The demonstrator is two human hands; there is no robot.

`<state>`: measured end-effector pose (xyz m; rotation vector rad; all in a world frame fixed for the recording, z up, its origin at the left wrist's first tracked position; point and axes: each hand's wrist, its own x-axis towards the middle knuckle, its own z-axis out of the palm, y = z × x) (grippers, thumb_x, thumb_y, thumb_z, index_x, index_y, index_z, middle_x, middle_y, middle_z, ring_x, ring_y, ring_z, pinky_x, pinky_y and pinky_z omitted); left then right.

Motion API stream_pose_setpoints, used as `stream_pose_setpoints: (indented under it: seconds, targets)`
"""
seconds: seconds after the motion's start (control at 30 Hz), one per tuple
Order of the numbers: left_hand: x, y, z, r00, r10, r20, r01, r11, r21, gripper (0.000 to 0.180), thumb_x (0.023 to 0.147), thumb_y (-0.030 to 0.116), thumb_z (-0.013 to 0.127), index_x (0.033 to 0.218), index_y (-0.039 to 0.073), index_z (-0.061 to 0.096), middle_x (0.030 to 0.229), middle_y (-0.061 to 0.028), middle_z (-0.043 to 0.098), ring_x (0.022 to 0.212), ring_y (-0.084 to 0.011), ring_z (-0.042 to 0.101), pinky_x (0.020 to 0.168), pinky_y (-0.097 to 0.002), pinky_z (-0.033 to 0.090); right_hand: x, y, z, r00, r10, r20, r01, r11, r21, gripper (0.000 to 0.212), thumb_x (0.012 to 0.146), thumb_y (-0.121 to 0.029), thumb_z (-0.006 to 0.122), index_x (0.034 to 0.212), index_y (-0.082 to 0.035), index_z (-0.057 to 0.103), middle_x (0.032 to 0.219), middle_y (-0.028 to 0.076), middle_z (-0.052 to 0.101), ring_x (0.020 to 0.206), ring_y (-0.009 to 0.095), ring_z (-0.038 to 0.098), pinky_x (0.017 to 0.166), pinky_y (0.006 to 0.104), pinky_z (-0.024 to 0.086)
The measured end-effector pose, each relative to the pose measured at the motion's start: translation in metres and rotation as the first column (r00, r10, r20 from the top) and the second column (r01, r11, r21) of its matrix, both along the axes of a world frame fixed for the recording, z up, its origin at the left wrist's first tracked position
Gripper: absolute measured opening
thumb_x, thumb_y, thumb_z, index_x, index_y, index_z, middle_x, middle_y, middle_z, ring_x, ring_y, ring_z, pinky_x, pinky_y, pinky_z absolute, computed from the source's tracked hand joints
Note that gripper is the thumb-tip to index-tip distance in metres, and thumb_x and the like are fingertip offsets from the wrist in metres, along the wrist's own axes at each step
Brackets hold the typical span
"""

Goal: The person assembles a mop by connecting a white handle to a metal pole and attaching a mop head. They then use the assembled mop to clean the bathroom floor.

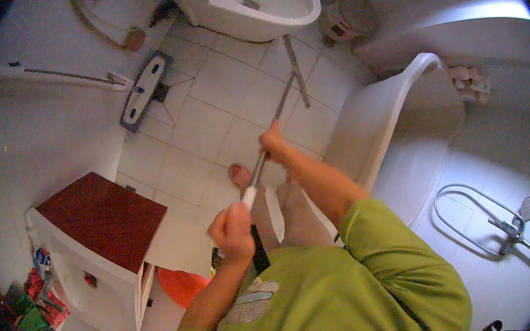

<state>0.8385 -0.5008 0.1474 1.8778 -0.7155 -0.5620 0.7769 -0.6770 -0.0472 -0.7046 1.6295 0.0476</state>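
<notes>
A long-handled floor squeegee point(283, 101) slants across the tiled floor, its narrow blade point(298, 79) resting on the tiles below the toilet. My left hand point(231, 232) is closed around the white grip point(250, 197) at the top end of the handle, close to my body. Further down the metal pole, my right hand point(271, 143) wraps round it too. One bare foot point(239, 175) shows beside the pole.
Ahead stands a white toilet point(267, 3) with a bucket point(352, 15) to its right. A bathtub point(364, 123) runs along the right, under a hand shower point(526, 208). On the left are a flat mop point(146, 91), a dark red board point(104, 221) and a white basin point(91, 293).
</notes>
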Motion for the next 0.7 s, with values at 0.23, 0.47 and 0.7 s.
stream_pose_setpoints:
  seconds: [0.23,0.47,0.7]
  targets:
    - [0.044,0.035,0.087,0.958,0.134,-0.253,-0.157,0.985,-0.073,0.034,0.082,0.004,0.046,0.051,0.002,0.032,0.05,-0.0009,0.036,0.046,-0.0064,0.031,0.041,-0.023,0.024,0.079,0.059,0.084,0.955,-0.092,0.282,0.028,0.975,0.221,0.061,0.074,0.0,0.041,0.124,-0.019,0.011,0.076,0.011,0.04,0.053,0.02,0.045,0.04,0.0364,0.035]
    - [0.045,0.008,0.122,0.953,0.053,-0.299,-0.159,0.925,-0.344,0.027,0.077,-0.002,0.043,0.052,0.001,0.033,0.046,-0.0007,0.032,0.044,-0.0101,0.027,0.043,-0.0271,0.028,0.094,0.044,0.117,0.94,-0.023,0.339,-0.066,0.966,0.249,0.077,0.079,-0.009,0.04,0.133,-0.026,-0.012,0.074,0.01,0.042,0.054,0.021,0.042,0.042,0.0362,0.041]
    - [0.021,-0.052,0.12,0.894,0.138,-0.427,-0.309,0.88,-0.362,0.031,0.078,-0.001,0.045,0.05,0.005,0.031,0.045,0.0006,0.031,0.042,-0.009,0.024,0.045,-0.0292,0.03,0.067,-0.01,0.125,0.963,-0.104,0.248,0.066,0.986,0.156,0.044,0.073,0.001,0.041,0.111,-0.014,0.024,0.078,0.011,0.038,0.056,0.02,0.043,0.041,0.0365,0.034]
